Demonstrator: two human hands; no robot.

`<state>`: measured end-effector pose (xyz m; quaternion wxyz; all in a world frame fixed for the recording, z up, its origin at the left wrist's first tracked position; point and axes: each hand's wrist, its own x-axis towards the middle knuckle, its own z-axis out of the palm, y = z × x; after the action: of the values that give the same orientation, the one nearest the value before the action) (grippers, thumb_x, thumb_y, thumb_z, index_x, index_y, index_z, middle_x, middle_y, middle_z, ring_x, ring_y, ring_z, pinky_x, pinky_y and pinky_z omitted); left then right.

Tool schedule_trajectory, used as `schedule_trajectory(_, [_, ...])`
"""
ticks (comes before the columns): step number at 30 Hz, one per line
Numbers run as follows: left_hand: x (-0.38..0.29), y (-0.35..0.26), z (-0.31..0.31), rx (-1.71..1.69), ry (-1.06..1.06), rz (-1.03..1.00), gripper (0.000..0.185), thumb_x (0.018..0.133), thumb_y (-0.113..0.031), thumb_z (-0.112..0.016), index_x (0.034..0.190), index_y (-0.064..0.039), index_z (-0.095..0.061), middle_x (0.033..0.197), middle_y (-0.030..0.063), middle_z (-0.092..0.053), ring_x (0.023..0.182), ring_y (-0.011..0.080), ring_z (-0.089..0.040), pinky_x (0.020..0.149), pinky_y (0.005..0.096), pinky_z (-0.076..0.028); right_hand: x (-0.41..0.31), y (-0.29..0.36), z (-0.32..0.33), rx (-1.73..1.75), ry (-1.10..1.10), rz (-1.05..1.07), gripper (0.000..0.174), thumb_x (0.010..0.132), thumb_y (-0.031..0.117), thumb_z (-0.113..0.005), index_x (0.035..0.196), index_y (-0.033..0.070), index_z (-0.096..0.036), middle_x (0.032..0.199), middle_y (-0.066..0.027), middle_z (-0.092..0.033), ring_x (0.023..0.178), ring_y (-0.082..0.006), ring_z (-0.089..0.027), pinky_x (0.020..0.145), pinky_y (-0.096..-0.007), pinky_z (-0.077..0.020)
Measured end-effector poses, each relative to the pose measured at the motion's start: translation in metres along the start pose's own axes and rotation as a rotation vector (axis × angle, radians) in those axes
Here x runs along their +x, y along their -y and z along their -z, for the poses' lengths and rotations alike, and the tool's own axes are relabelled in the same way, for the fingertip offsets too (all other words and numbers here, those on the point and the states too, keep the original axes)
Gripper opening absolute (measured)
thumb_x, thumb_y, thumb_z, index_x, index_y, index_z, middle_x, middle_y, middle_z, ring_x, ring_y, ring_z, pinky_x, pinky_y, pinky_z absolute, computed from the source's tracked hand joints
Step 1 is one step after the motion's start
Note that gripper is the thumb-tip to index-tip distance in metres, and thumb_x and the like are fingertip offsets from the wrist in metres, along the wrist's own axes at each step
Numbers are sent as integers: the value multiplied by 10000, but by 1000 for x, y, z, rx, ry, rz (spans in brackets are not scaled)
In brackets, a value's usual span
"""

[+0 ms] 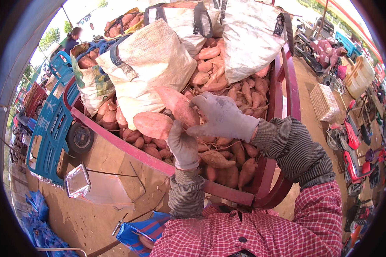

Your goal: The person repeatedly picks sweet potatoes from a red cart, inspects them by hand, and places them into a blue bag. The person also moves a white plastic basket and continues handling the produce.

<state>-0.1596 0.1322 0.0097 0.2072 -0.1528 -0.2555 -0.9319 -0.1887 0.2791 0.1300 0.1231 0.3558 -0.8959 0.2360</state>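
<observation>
My gloved left hand (182,148) grips a smooth pink sweet potato (152,125) that points left over the red cart rail. A longer, tapered sweet potato (177,105) is held by my gloved right hand (220,115), its tip pointing up and left. The two roots are close together, and the right fingertips come near the left thumb. Beneath both hands lies a heap of loose sweet potatoes (218,160), some with thin roots and soil. Behind them a white woven sack (148,64) slumps across the pile. The palm sides of both gloves are partly hidden.
A red metal rail (122,138) borders the cart. More woven sacks (252,35) stand on the heap. At left is a blue cargo tricycle (56,125), with a person (71,40) behind. A plastic crate (324,102) and a red scooter (353,160) are at right; a blue bag (138,233) sits low.
</observation>
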Motion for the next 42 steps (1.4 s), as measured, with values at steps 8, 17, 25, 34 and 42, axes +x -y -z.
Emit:
schedule_trajectory(8, [-20,-28,-36,86,-96,-109,515,947,-1,-613,1418,-50,-410,960,38,-597,976,161,-624,844,339,-560,-5,16,-29,1011,319,-388,703,902,242,-764,1435,-50,-410,1140,-122,-687,1096,-153,-631,905,-312,-515])
schedule_trajectory(17, [-53,-54,-24,450,-264,77,474,875,23,-728,1283,-42,-497,1153,28,-549,1012,120,-593,822,296,-553,-20,28,-36,1062,677,-374,317,952,146,-707,1191,-52,-645,1038,-37,-698,903,-97,-614,813,-269,-503])
schedule_trajectory(25, [-106,-86,-18,-291,-203,262,584,845,98,-669,1386,-53,-508,1331,80,-597,1247,218,-587,1062,377,-490,-49,54,-34,25,705,812,187,848,114,-704,1032,80,-685,974,-73,-695,836,-222,-669,715,-397,-509])
schedule_trajectory(34, [-221,-208,18,207,-451,-96,467,747,50,-768,1157,-74,-581,1098,-1,-587,1041,144,-582,924,303,-471,-57,19,-27,-469,959,786,211,794,253,-717,945,136,-627,898,-81,-585,876,-302,-612,765,-453,-437])
schedule_trajectory(42, [-400,-351,145,1058,-1185,145,445,785,16,-675,1218,59,-579,1078,102,-670,883,198,-683,753,307,-578,-34,9,-21,-253,595,618,271,792,244,-762,1009,149,-630,958,-41,-564,882,-274,-590,757,-425,-442])
